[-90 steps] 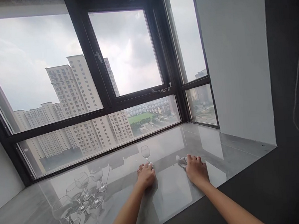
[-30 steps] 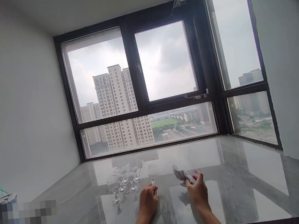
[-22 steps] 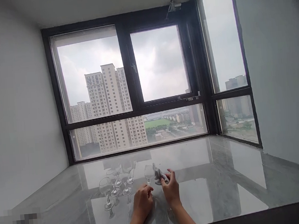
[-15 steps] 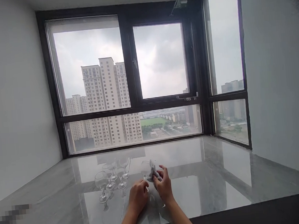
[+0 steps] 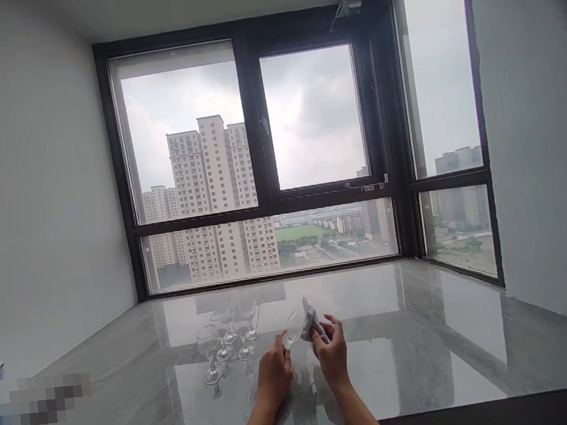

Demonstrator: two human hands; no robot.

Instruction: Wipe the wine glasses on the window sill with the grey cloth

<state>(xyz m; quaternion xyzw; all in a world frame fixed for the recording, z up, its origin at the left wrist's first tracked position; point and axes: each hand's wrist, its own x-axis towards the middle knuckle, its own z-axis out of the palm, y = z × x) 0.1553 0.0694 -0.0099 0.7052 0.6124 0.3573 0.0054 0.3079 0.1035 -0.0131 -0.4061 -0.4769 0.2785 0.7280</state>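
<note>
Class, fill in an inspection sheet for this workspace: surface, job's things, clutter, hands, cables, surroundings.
Surface: glossy grey marble surface, reflecting the window.
Job's things: wine glass, tilted; pale cloth against its bowl.
Clutter: spare glasses, upright, clustered left of the hands.
Hands: left hand holds the wine glass; right hand holds the cloth.
Cables: nothing seen.
Surroundings: black-framed window, tower blocks outside; plain walls.

Head view — forward, downward, toward window (image 5: 259,162)
</note>
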